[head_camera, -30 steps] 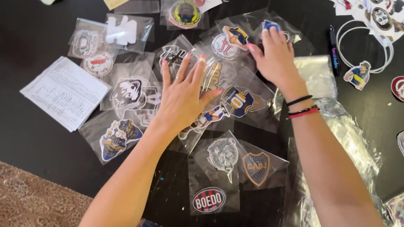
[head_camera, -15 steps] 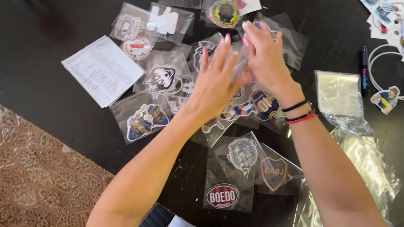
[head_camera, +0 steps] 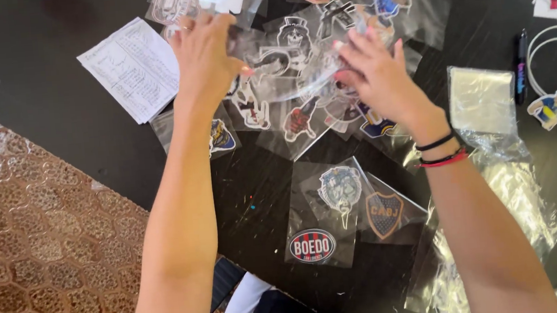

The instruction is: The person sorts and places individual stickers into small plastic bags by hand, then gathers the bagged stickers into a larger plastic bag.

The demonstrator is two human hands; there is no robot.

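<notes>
- Head view, only one: both hands over a heap of clear plastic sleeves with printed cut-out stickers (head_camera: 299, 87) on the black glossy worktop (head_camera: 39, 36).
- Left hand (head_camera: 206, 55): fingers curled down onto the left part of the heap, looks like it's gripping a sleeve edge; exact pinch hidden behind the knuckles.
- Right hand (head_camera: 379, 77): fingers bent onto the right part, pressing or pinching the sleeves; two bands on the wrist.
- Step, my read: gathering or sorting the sleeves. Next move would need a clean pinch on one sleeve; they overlap and look slippery.
- White printed paper sheet (head_camera: 133, 68) lies just left of the heap, touching its edge.
- Three more sleeved stickers (head_camera: 344, 211) lie apart, nearer the body.
- Stack of empty clear bags (head_camera: 482, 102) and a black marker pen (head_camera: 520, 65) to the right.
- Worktop edge runs diagonally at left, brown patterned floor (head_camera: 38, 251) below it. Open room: upper left of the worktop; right side crowded.
</notes>
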